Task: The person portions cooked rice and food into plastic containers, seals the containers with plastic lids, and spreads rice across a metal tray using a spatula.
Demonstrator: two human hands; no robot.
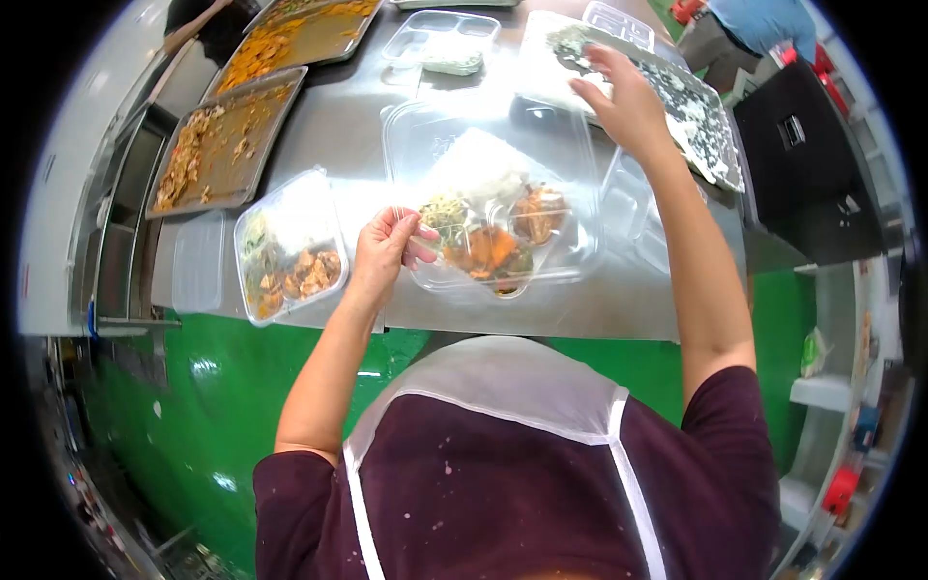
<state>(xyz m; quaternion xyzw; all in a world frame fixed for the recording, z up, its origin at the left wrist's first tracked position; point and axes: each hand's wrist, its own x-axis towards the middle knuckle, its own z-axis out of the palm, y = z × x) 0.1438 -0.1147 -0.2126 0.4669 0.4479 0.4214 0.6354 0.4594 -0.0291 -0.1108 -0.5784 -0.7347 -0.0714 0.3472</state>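
My left hand [391, 249] is closed in a pinch on the near left edge of a clear plastic lid [416, 126]. The lid overlaps a compartment meal tray [517, 282] with white rice [478, 169], bean sprouts [443, 215], orange vegetable pieces [491, 246] and browned meat [538, 215]. My right hand [626, 101] is raised at the upper right, fingers apart and holding nothing. Beneath and beside it in this view lies a large metal tray [710, 159] with scattered white rice.
A filled meal tray [333, 266] stands left, beside an upturned clear lid [198, 263]. Metal trays with meat scraps [246, 159] and orange vegetables [319, 39] lie farther back. A compartment tray [440, 29] sits at the far middle. Another person [764, 24] bends at the upper right.
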